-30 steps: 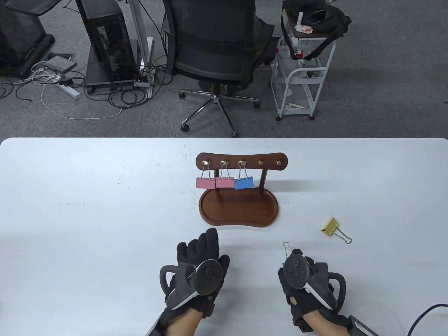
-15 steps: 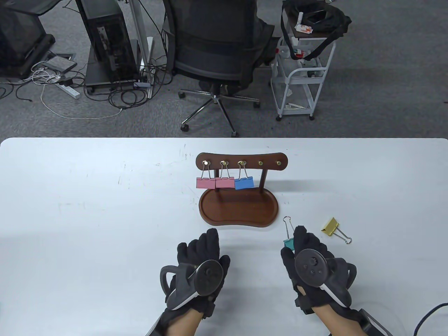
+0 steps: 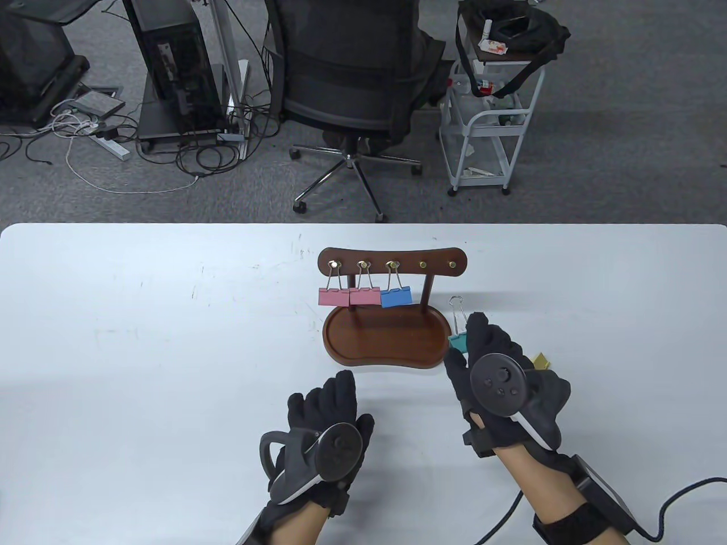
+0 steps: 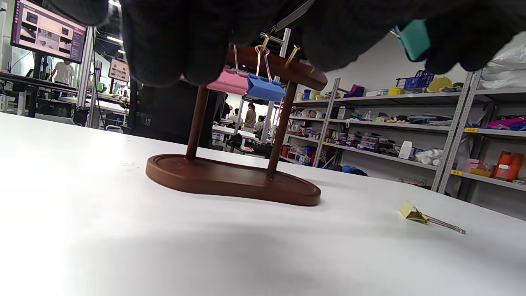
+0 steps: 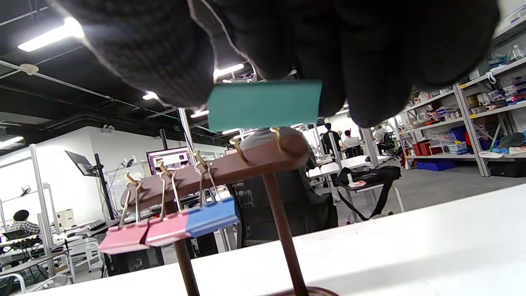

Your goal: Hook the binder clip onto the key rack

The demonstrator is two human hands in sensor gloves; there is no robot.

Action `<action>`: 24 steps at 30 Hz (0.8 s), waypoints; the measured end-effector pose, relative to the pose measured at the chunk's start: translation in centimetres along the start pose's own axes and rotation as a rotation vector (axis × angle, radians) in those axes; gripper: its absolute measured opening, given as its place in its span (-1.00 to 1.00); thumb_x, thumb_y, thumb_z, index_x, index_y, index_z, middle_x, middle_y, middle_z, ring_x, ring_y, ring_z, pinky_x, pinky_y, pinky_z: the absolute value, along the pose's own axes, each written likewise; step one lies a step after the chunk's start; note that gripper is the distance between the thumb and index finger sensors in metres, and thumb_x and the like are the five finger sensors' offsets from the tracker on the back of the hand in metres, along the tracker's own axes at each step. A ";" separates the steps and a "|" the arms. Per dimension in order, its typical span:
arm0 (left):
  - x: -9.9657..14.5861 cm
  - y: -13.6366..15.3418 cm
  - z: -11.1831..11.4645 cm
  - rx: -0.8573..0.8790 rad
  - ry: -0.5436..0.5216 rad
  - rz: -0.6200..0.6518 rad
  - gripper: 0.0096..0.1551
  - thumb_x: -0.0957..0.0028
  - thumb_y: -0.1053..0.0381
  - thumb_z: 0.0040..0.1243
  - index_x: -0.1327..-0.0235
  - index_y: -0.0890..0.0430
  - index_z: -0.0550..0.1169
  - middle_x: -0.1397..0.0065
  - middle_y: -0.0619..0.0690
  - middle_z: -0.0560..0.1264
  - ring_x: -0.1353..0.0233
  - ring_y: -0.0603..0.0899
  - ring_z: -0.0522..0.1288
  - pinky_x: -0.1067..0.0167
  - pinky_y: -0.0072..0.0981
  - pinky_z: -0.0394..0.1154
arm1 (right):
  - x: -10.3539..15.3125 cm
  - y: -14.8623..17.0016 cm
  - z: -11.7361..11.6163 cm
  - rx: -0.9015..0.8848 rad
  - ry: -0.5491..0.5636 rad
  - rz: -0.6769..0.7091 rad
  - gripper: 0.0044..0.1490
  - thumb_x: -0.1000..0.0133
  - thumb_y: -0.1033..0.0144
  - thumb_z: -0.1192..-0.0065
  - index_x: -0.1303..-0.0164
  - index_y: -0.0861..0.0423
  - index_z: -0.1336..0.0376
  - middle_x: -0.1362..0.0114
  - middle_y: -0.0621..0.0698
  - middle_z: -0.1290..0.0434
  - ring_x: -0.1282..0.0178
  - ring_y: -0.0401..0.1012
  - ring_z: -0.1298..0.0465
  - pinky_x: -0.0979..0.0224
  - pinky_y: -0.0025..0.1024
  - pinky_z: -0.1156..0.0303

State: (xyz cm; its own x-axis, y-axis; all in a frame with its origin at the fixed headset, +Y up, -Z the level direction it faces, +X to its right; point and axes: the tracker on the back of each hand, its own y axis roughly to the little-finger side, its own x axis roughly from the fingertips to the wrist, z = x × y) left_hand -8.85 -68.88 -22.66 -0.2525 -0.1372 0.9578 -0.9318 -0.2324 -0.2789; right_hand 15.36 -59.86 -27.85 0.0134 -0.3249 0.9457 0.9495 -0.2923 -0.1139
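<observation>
The brown wooden key rack (image 3: 393, 262) stands mid-table on its oval base (image 3: 388, 339). Two pink clips (image 3: 349, 296) and a blue clip (image 3: 396, 297) hang on its three left hooks; the two right hooks (image 3: 437, 264) are bare. My right hand (image 3: 493, 369) pinches a teal binder clip (image 3: 458, 342) above the table, just right of the base, its wire loop (image 3: 456, 305) pointing up toward the rack. In the right wrist view the teal clip (image 5: 264, 104) is held just in front of the bare hooks (image 5: 276, 137). My left hand (image 3: 324, 423) lies palm down, empty, in front of the base.
A yellow binder clip (image 4: 415, 213) lies on the table right of the rack, mostly hidden behind my right hand in the table view (image 3: 541, 360). An office chair (image 3: 349, 85) and a white cart (image 3: 491, 113) stand beyond the table's far edge.
My right hand has lifted the teal clip and carried it forward and slightly left, from the near table to beside the rack base. The left hand has not moved.
</observation>
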 end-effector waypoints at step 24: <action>0.0 0.0 0.1 0.001 0.001 -0.002 -0.04 -0.24 -0.10 0.24 -0.70 0.42 0.22 -0.59 0.45 0.40 -0.46 0.61 0.42 -0.38 0.65 0.13 | -6.2 -2.9 -4.0 0.050 -0.056 -0.098 -0.11 -0.15 -0.02 -0.41 -0.57 0.26 -0.29 -0.45 0.43 -0.43 -0.21 0.34 -0.54 -0.22 0.27 -0.42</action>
State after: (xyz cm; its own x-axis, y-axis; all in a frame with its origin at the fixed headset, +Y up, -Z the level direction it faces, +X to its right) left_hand -8.85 -68.94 -22.66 -0.2508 -0.1354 0.9585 -0.9320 -0.2341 -0.2769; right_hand 11.27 -60.56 -34.61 -0.0642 -0.2461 0.9671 0.9615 -0.2748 -0.0061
